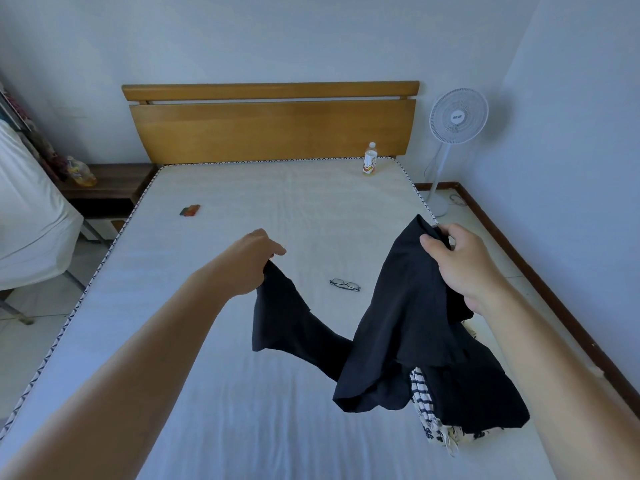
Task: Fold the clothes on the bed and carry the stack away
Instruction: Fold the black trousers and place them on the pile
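1. Folding has barely begun — the black garment [408,317] hangs in the air over the right side of the bed [207,341], lifted off a small pile.
2. The left hand [247,263] pinches one edge, fingers closed on the cloth; the right hand [460,261] grips a bunched corner higher up, fist closed around it.
3. A striped piece [420,393] and patterned fabric [446,436] lie beneath, unfolded.
4. Next, as I judge it: spread the garment flat on open mattress, keeping clear of the glasses [345,285] — they lie just beyond it.
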